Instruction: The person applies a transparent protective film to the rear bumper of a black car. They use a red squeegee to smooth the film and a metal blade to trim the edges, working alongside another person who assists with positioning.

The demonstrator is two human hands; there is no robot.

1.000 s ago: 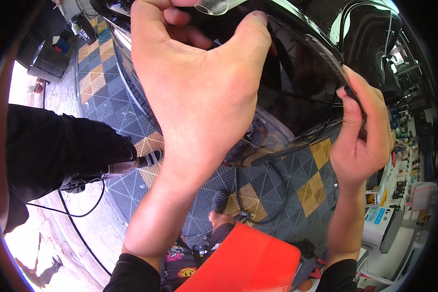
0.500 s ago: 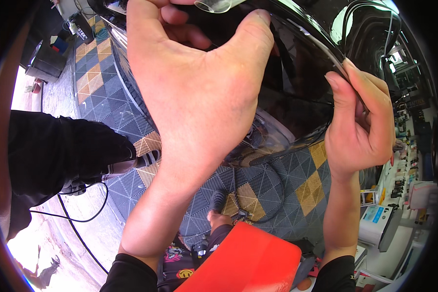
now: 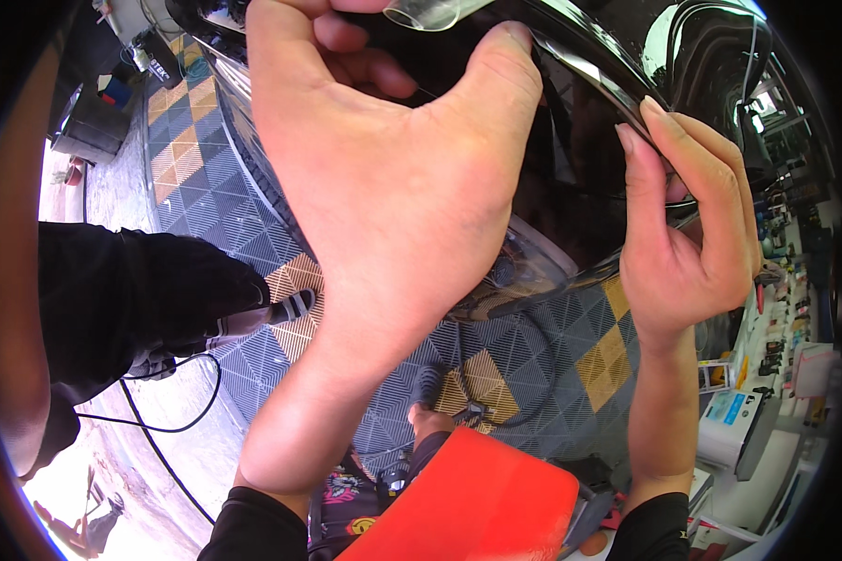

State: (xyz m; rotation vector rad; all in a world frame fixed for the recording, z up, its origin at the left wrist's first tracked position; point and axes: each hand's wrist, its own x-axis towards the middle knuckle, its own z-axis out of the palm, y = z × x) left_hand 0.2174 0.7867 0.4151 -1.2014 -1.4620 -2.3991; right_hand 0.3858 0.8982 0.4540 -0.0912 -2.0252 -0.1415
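A glossy black car body panel (image 3: 585, 220) fills the upper middle. My left hand (image 3: 398, 178) reaches over it, back up, its thumb stretched wide along the dark surface. Its other fingers are bent and partly out of view at the top edge. Beside them is a clear curled piece like film (image 3: 426, 13). At the panel's right edge my right hand (image 3: 688, 215) pinches a thin glossy strip (image 3: 617, 93) between thumb and forefinger; its other fingers are folded in. What the strip is made of I cannot tell.
Another person's leg in black trousers (image 3: 150, 290) and an arm (image 3: 9, 280) are at the left. A smooth red object (image 3: 477, 496) covers my lap area. Cables (image 3: 159, 428) lie on the floor. A cluttered bench with a white box (image 3: 734, 421) runs along the right.
My right hand has shifted slightly left and up along the strip. My left hand keeps almost the same pose. The whole view has drifted a little.
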